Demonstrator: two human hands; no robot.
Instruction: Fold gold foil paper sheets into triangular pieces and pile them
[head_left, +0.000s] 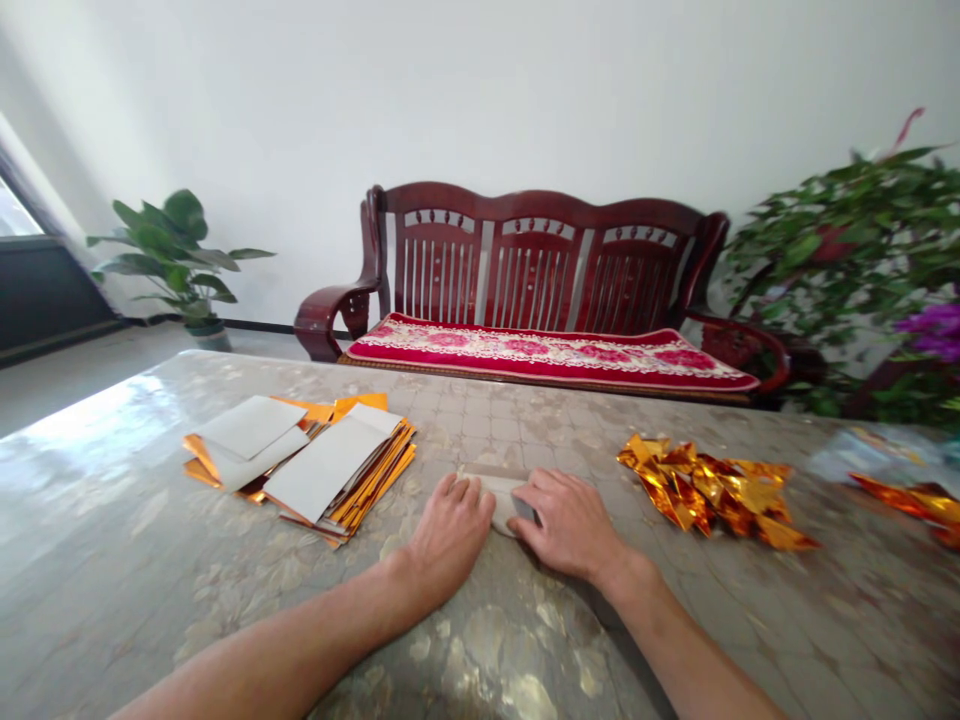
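Between my hands a pale sheet of paper [504,487] lies on the table, its right part apparently curled or folded up. My left hand [459,520] presses down on the sheet's left side, fingers together and bent. With bent fingers and thumb, my right hand [566,520] grips the right edge of the sheet. Part of the paper is hidden under both hands. To the left sits a loose stack of white-backed golden paper sheets [330,465]. Over on the right is a heap of folded shiny gold paper pieces [709,490].
A patterned tablecloth [247,600] covers the table. At the right edge lie a clear plastic bag [885,455] and more orange foil paper [911,500]. Behind the table stands a dark red wooden bench [532,270], with potted plants [176,250] at either side.
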